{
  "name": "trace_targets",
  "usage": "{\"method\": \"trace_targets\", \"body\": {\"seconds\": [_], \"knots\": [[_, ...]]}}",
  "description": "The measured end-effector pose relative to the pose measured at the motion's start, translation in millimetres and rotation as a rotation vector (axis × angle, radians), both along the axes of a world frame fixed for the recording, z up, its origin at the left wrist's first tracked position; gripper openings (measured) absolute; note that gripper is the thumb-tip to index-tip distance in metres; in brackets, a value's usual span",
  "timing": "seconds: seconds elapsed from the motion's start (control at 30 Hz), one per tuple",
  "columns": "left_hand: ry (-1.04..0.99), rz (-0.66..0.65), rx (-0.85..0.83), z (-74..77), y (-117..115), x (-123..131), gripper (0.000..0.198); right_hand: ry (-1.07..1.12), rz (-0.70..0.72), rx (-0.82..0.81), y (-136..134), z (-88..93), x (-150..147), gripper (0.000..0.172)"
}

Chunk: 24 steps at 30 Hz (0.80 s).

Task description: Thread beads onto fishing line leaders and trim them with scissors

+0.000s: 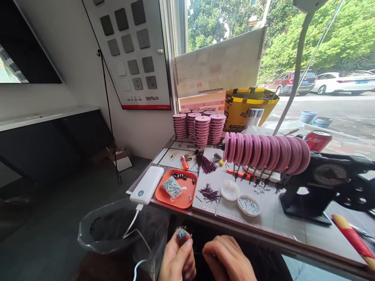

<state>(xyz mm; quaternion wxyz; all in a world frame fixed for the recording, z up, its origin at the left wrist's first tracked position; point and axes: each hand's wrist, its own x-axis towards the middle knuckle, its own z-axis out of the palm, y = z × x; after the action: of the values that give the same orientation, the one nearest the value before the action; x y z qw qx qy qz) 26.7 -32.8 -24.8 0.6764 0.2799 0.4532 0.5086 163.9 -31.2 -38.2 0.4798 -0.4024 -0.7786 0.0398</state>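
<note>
The orange tray (178, 202) lies on the worktop (275, 216), and I take it as the landmark. In front of this tray, on the person's side, the left hand (176, 258) is grasping a small bundle (181, 234) with blue-grey tips, the thumb pressed against it. The bundle stands out of the top of the fist, its tips pointing roughly towards the tray; its lower part is hidden by the fingers, so its full length I cannot tell.

The right hand (229, 258) is in front of the tray and to the right, just beside the left one but apart from it. Its fingers are bent inward, towards the bundle; whether they pinch something, I cannot tell.

To the right of the tray lie dark purple strips (209, 193), and farther right a round dish (249, 205) of small grey pieces. The right hand is nearer to this dish than the left. Inside the tray is a clear bag (172, 188) of small pieces.
</note>
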Motion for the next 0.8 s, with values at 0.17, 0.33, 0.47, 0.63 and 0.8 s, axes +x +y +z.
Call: {"method": "trace_targets", "body": {"seconds": [0.17,0.33,0.47,0.63,0.8], "knots": [[0.136,0.072,0.004,-1.8,-2.4,0.5,0.047,-0.050,0.049,0.013,3.5,-2.0,1.0,0.019],[0.394,0.166,0.150,-2.8,-5.7,1.9,0.037,-0.071,0.075,0.024,5.7,-2.4,-0.5,0.020],[0.503,0.164,0.245,-2.8,-4.7,2.6,0.041,-0.070,0.067,0.020,6.1,-2.6,0.8,0.019],[0.612,0.158,0.320,-6.4,-3.3,1.8,0.045,-0.035,0.001,-0.056,2.4,-3.0,4.8,0.015],[0.670,0.189,0.397,-7.9,-3.8,-1.9,0.041,0.084,-0.130,-0.063,-0.8,-5.6,0.9,0.024]]}}
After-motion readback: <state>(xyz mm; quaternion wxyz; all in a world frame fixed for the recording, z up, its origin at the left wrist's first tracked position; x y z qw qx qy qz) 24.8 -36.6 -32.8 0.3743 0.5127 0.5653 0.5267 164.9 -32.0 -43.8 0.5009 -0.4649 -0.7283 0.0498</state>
